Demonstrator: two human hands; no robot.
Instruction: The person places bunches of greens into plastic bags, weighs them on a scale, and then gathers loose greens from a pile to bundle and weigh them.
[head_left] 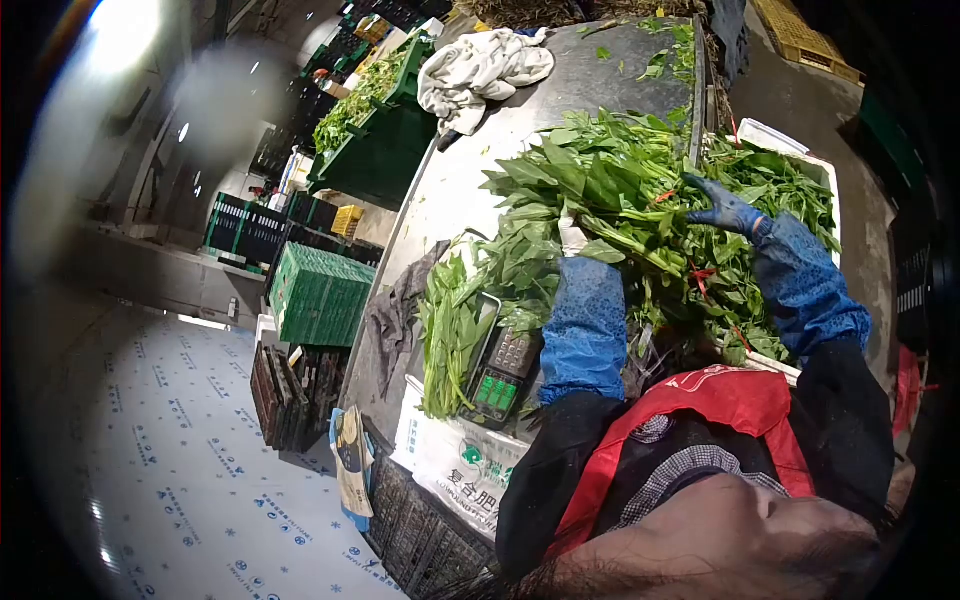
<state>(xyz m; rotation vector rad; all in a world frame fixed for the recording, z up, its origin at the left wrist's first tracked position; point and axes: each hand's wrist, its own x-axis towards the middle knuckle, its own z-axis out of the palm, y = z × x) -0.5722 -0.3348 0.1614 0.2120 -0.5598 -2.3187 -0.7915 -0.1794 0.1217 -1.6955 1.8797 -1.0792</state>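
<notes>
greens [590,178] at one left hand [572,236], one right hand [728,208]

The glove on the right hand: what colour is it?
The glove is blue, best seen in the head view.

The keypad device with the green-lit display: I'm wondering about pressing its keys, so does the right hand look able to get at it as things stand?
Probably not directly: the right hand is at the leafy greens, and the left sleeve lies between it and the keypad device.

White sack [455,472], “复合肥”, “COMPOUND” beneath
</notes>
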